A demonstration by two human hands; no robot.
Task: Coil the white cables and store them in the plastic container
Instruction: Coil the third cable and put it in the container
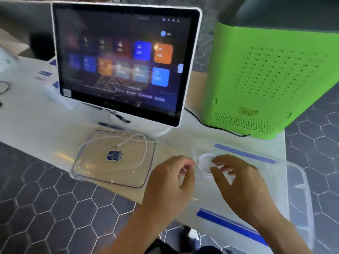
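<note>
Coiling under way, nothing stored for certain.

Left hand [170, 178] curled around the white cable [145, 153]; right hand [236, 180] half-open, fingers pinching a small coil [204, 165] above the clear plastic container [300, 180]. The cable's loose run lies across the container lid [88, 173] on the counter [45, 125], plug end free. Left to do, by my judgement: wind in the slack, drop the coil inside.

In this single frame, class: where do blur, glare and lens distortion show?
Head view: motion blur smears both the left hand and right hand and the small white coil between them; the monitor icons are soft; pale glare streaks the clear lid; wide-angle distortion bows the monitor's frame and tilts the green unit.
</note>
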